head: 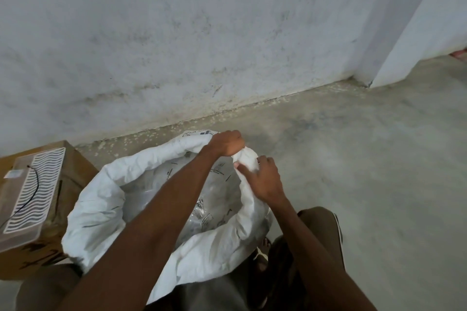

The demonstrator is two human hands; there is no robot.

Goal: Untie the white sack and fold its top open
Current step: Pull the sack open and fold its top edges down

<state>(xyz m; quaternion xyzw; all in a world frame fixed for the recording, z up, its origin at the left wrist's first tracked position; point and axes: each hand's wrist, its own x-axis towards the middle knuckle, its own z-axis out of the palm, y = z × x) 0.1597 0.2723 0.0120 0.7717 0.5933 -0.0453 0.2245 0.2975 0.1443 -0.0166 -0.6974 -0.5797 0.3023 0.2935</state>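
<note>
1. White sack (101, 199) stands on the floor (379, 159) by the wall (202, 33), mouth already open, rim rolled outward.
2. Far rim is bunched and gripped by left hand (226, 142), fingers curled, likely to finish the fold.
3. Same bunch is pinched by right hand (262, 179), steadying it.
4. Cardboard box (73, 171) sits just left.

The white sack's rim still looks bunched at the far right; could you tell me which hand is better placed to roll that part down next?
Probably the right hand: it lies on the bunched rim of the white sack, while the left hand grips the rim's far end.
</note>
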